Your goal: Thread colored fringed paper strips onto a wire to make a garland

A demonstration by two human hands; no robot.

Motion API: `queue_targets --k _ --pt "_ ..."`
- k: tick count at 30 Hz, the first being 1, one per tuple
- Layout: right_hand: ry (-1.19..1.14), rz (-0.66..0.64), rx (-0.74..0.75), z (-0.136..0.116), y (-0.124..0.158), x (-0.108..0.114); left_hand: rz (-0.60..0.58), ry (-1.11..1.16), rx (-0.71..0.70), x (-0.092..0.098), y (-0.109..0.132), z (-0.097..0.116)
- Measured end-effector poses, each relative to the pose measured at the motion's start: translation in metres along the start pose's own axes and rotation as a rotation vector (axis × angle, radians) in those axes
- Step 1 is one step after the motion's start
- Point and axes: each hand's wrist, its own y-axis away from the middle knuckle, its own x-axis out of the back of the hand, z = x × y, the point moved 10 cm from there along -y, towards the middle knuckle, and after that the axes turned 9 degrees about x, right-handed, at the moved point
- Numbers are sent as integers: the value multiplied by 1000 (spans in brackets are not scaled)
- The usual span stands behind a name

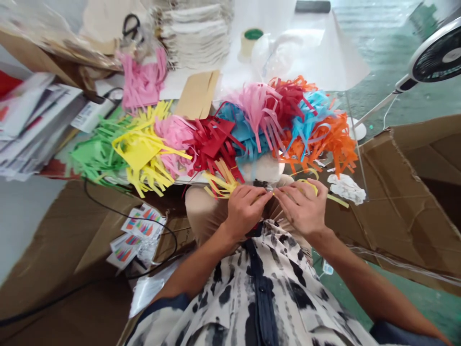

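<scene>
My left hand (245, 206) and my right hand (304, 206) meet over my lap, fingers pinched together on a yellow fringed paper piece (221, 185) whose strips fan out to the left and right. Just beyond them lies a row of fringed paper pieces: green (91, 154), yellow (140, 149), pink (173, 134), red (212, 142), blue (237, 129), another pink (257, 108) and orange (334, 137). Both hands are closed in a pinch on the yellow paper.
Flattened cardboard (406, 202) lies to the right and lower left. A black cable (118, 211) crosses printed cards (139, 228). Scissors (130, 26), a tape roll (250, 41), stacked papers (32, 120), a crumpled white paper (346, 187) and a fan (435, 55) surround the pile.
</scene>
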Motion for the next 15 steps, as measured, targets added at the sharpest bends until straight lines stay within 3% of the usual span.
queue_targets --k 5,8,10,12,15 --pt "-9 26 19 1 -17 21 47 63 118 27 -6 4" --pt "1 104 22 8 -33 48 22 276 243 44 -17 1" --pt "9 154 25 11 -42 68 -65 552 440 46 -25 -11" --pt "11 171 41 10 -48 84 -222 857 684 36 -26 -21" --pt "-11 149 53 4 -53 95 -480 1216 934 18 -20 -17"
